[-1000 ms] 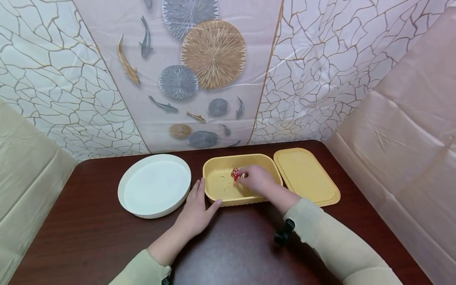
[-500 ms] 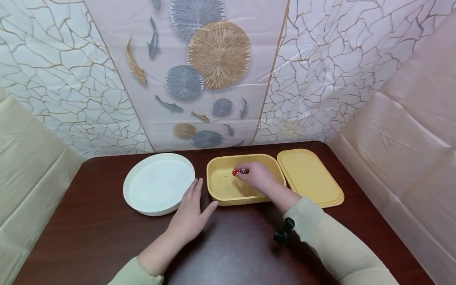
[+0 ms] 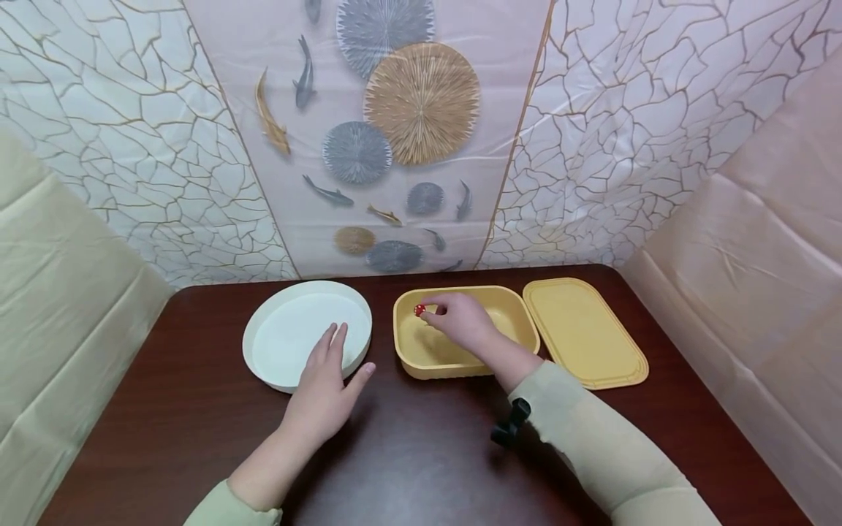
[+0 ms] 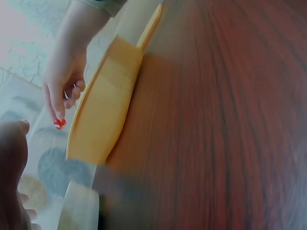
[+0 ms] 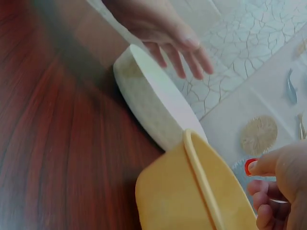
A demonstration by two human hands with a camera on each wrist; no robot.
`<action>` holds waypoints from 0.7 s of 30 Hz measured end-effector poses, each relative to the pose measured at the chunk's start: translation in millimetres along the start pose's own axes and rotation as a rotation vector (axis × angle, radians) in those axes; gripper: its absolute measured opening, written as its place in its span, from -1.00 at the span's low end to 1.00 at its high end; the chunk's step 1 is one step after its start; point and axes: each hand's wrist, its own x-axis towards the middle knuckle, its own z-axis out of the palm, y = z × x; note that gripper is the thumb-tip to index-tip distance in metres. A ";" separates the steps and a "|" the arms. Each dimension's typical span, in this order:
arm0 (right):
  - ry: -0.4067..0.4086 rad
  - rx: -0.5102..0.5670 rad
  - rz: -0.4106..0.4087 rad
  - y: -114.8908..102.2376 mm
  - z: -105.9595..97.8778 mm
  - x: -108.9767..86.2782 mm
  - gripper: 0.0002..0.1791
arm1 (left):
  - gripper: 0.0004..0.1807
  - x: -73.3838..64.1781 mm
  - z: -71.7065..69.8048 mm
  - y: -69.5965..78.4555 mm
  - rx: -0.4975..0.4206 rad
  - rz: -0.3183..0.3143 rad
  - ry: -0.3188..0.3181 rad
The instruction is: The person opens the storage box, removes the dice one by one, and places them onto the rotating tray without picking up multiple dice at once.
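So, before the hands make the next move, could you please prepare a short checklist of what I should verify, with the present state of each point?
1. Red die held by the right hand: ok, pinched at the fingertips.
2. Die raised above the rim of the yellow container: ok, as both wrist views show.
3. Left hand away from the white tray: not ok, its fingers reach over the tray.
4. Yellow lid off the container: ok, it lies beside it on the table.
5. Nothing left inside the container: cannot tell, the right hand hides part of its floor.
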 end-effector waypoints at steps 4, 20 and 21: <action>-0.003 0.020 -0.008 -11.7 3.0 4.6 -0.72 | -0.12 2.8 -4.3 -13.7 0.076 0.020 0.054; -0.079 0.182 -0.012 -55.6 18.8 17.2 -0.67 | -0.06 3.1 -23.0 -56.8 0.309 -0.061 0.049; -0.086 0.191 -0.017 -58.3 20.8 18.1 -0.67 | -0.05 3.3 -22.8 -58.2 0.313 -0.065 0.046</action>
